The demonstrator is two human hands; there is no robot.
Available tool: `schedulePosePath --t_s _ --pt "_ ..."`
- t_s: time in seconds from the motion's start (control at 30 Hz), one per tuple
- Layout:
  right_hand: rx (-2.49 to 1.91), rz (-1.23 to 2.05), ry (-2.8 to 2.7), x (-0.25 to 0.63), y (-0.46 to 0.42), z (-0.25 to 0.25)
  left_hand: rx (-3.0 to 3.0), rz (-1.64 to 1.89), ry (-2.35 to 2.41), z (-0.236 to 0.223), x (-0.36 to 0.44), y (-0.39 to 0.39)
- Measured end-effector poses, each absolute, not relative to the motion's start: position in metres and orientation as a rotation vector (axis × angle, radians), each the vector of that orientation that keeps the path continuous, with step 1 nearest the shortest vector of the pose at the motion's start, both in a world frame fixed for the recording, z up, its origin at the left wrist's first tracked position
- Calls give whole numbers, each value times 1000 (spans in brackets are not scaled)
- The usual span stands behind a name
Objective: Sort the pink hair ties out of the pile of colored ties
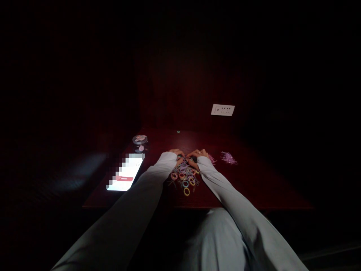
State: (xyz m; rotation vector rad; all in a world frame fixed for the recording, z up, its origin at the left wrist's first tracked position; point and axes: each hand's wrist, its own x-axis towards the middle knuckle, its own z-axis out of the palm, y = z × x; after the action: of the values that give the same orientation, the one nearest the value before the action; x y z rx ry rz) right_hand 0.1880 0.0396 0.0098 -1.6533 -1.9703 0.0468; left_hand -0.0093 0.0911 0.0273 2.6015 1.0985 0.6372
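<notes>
Sleeves [225, 192] | coloured rings [182, 175] nearside of left hand [177, 152], right hand [199, 153] | both curled, hold unclear

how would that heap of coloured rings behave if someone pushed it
The heap of coloured rings would probably spread, being many small loops. Thin strands among them may snag and drag. The rings look slim, so likely light.
</notes>
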Motion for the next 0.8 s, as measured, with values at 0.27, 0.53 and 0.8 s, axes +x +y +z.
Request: schedulePosePath --t_s 0.27,0.53,0.8 --pt "-1676 67 -1957 189 29 14 2608 667 1084 27 -9 91" --pt "-1606 35 -1919 191 33 10 2660 688 1113 30 -9 87" --pt "-1482 176 -1757 194 33 9 2634 752 1191 30 -4 80"
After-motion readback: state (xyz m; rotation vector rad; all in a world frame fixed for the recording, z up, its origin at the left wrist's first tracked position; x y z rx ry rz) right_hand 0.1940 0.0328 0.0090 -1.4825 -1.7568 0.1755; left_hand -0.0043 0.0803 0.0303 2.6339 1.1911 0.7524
